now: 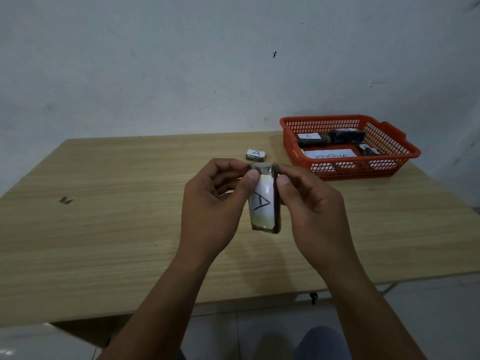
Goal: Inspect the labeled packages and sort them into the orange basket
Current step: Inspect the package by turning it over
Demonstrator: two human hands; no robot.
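A dark wrapped package (263, 203) with a white label marked "A" hangs upright above the middle of the wooden table (117, 216). My left hand (215, 201) pinches its top left corner and my right hand (309, 203) pinches its top right edge. A second small package (256, 155) labelled "A" lies on the table just beyond my hands. The orange basket (293, 149) stands at the back right. It holds three dark packages (311, 140) and a white paper (330, 154) reading "ABNORMAL".
A small dark scrap (65, 200) lies on the table's left side. A white wall rises right behind the table. The table's front edge runs below my forearms, with tiled floor and my knees beneath.
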